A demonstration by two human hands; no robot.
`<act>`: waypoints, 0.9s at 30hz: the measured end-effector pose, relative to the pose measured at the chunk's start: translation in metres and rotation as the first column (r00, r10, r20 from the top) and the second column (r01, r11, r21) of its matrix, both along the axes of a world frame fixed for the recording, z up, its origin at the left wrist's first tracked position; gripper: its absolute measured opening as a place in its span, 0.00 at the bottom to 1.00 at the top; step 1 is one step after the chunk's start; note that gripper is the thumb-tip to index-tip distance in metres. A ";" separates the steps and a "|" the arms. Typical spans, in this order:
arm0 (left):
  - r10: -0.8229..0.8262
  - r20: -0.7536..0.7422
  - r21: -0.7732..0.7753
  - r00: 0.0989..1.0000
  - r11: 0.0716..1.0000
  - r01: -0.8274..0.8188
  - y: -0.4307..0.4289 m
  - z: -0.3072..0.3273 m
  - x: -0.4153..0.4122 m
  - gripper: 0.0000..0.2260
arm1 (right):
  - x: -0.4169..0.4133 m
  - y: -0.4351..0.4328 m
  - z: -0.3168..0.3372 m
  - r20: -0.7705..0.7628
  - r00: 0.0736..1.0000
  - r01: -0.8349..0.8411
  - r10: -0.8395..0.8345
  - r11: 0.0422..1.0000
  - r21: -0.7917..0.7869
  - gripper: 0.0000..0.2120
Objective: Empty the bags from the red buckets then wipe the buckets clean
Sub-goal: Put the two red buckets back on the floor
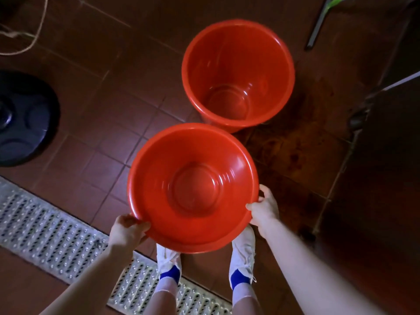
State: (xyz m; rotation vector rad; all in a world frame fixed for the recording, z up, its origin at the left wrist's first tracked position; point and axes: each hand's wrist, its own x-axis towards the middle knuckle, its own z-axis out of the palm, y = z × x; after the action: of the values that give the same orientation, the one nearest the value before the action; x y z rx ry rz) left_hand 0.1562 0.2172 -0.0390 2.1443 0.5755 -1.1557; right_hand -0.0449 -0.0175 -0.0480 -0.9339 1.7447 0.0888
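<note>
Floor (95, 114): red-brown tile, dimly lit; both buckets are worked here, low down, so drips land on tile and not on a table.
Drain grate (45, 230): perforated metal strip running diagonally under the person's feet; a likely reason for working at this spot, since runoff can go down it.
Wet patch (295, 142): dark stain on the tiles just right of the buckets.
Far red bucket (227, 55): upright on the floor, mouth up, no bag visible inside; the bare base shows. Parked out of reach, probably awaiting its turn.
Near red bucket (159, 169): directly in front of the person, mouth up, interior bare, no bag in it. Its far rim overlaps the far bucket's base in this view; contact cannot be told. It hides the shoe toes, so it seems lifted clear of the floor.
Dark round tub (25, 119): left edge, well apart from the buckets, untouched.
Right hand (264, 210): grip closed on the near bucket's right rim, thumb over the lip.
Left hand (126, 230): grip closed on the left rim, opposite, so the load hangs level.
Shoes (243, 248): white, straddling the grate.
Cloth: none in view; emptying looks done, wiping not yet begun.
</note>
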 end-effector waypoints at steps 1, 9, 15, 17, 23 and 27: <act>-0.024 0.012 0.007 1.000 1.000 0.024 -0.004 -0.006 0.003 0.15 | 0.003 -0.003 -0.005 0.002 1.000 0.002 -0.002 1.000 -0.012 0.34; -0.276 0.074 0.136 0.958 0.955 0.265 -0.035 -0.045 0.015 0.05 | 0.022 -0.033 -0.036 0.010 0.996 -0.088 0.090 0.987 -0.137 0.33; -0.449 0.156 0.125 0.880 0.893 0.433 -0.065 -0.046 0.028 0.17 | 0.029 -0.068 -0.035 -0.115 0.938 -0.348 0.328 0.886 -0.307 0.34; -0.520 0.161 0.146 0.839 0.853 0.501 -0.069 -0.042 0.029 0.19 | 0.026 -0.067 -0.028 -0.246 0.854 -0.521 0.459 0.772 -0.365 0.36; -0.657 0.333 0.298 0.676 0.754 0.585 -0.073 -0.024 0.025 0.29 | 0.009 -0.054 -0.012 -0.586 0.124 -0.936 0.801 -0.101 -0.337 0.20; -0.651 0.302 0.313 0.697 0.758 0.572 -0.086 -0.011 0.010 0.25 | -0.005 -0.048 -0.009 -0.545 -0.063 -0.936 0.836 -0.239 -0.258 0.17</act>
State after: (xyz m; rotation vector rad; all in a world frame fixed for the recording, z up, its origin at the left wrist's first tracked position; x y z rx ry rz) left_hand 0.1662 0.1308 -0.0503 2.7594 -0.2700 -0.9485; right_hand -0.0497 -0.0657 -0.0572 -2.7365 0.6434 0.6568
